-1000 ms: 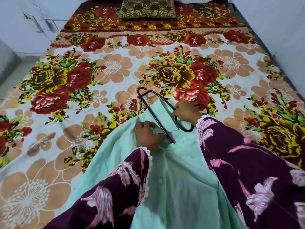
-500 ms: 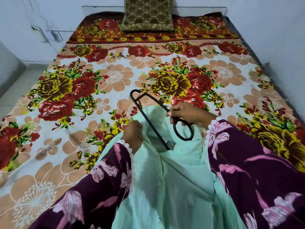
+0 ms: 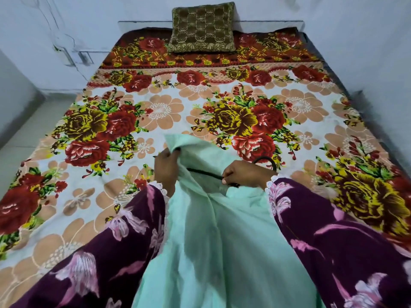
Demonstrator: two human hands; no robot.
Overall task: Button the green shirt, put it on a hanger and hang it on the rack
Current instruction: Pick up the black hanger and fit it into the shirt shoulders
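The pale green shirt [image 3: 213, 241] lies on the flowered bed, running from the bottom edge up to the middle. My left hand [image 3: 165, 166] grips its left shoulder and collar cloth and holds it raised. My right hand [image 3: 244, 174] pinches the black hanger [image 3: 205, 172] near its hook. One hanger arm runs left inside the neck opening, mostly hidden under the cloth. The hook curves out behind my right hand. Both arms wear dark purple flowered sleeves.
The bed sheet [image 3: 155, 112] with large red and yellow flowers covers the whole bed. A brown patterned cushion [image 3: 201, 27] stands at the head against the white wall. Grey floor [image 3: 20, 127] shows on the left. No rack is in view.
The hanger's left arm has slid under the shirt's shoulder and is now mostly covered. My left hand lifted the collar cloth up and over it. The camera view tilted upward.
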